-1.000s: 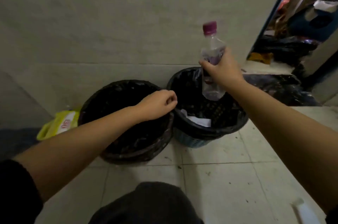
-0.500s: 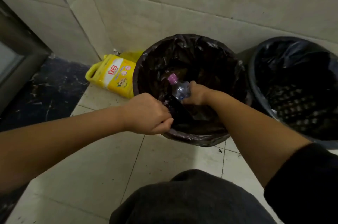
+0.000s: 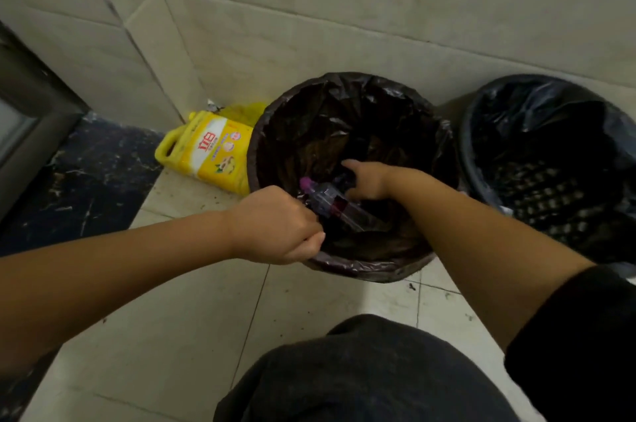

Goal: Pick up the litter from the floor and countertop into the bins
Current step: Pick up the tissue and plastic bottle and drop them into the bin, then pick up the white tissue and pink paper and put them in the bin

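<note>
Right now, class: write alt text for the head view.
A person's right hand lowers a purple-capped plastic bottle into a black-lined bin, while the left hand grips its rim. A yellow jug lies left of it; a second bin stands right.

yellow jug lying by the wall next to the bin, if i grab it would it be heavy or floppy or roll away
The yellow jug looks like moulded plastic with a built-in handle, so probably stiff and easy to grip. Its flat-sided body lies on its side on the floor, so it seems unlikely to roll. How full it is cannot be seen, so its weight is uncertain.
</note>
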Motion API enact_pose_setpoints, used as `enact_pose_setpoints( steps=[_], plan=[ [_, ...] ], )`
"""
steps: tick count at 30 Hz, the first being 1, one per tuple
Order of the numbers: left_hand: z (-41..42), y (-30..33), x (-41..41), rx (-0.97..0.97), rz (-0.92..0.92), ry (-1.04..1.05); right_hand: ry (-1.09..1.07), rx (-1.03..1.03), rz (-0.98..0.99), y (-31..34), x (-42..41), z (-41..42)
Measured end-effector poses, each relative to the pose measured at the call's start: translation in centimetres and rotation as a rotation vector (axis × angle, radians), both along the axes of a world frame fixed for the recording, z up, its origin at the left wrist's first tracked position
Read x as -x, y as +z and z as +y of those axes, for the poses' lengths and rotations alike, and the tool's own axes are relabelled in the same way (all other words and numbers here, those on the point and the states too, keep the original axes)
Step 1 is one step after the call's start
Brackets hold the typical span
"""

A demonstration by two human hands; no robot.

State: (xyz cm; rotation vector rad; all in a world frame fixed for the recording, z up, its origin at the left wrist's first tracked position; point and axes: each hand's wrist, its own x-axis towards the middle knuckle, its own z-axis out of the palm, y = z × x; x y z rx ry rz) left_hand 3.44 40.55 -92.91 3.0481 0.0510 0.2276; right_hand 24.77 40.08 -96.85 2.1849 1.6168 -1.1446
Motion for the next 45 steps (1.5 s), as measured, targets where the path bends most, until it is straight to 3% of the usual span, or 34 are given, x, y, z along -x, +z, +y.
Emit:
enact_pose_setpoints(
  steps=[4,7,14,18,21,25,29,34,39,42,45],
  plan=[
    [0.2,2.4,-2.5,-0.095,-0.044,-0.038,-0.143,-0.394,0.076,7.1,-2.8,-2.6],
    [-1.4,5.8,-8.4,-0.151,-0.138,-0.061,-0.242,-0.672,0.012,12.0,-6.1,-7.6],
    [-15.4,10.2,-24.9,-0.156,-0.271,-0.41,-0.639,-0.828,-0.279,17.5,-17.2,-28.2],
    [-26.6,10.2,-32.2,-0.159,-0.236,-0.663,-0.91,-0.754,-0.455,17.1,-21.3,-43.8],
    [-36.1,9.0,-36.2,-0.158,-0.099,-0.739,-1.128,-0.641,-0.494,15.1,-22.1,-55.9],
    [-47.6,4.0,-39.6,-0.153,0.105,-0.734,-1.36,-0.431,-0.508,9.7,-20.6,-70.6],
    [-54.9,-3.6,-40.5,-0.159,0.392,-0.651,-1.52,-0.191,-0.394,1.7,-17.8,-80.4],
    [-57.8,-11.7,-40.2,-0.14,0.68,-0.419,-1.59,-0.078,-0.174,-7.3,-14.6,-83.7],
    [-56.8,-16.9,-39.4,-0.123,0.857,-0.223,-1.386,-0.058,-0.298,-12.5,-14.5,-83.3],
    [-56.9,-18.1,-38.1,-0.109,0.782,-0.21,-1.309,-0.037,-0.372,-13.8,-14.6,-82.6],
    [-57.3,-18.2,-37.0,-0.06,0.718,-0.194,-1.321,-0.051,-0.292,-13.5,-14.7,-82.3]
  ],
)
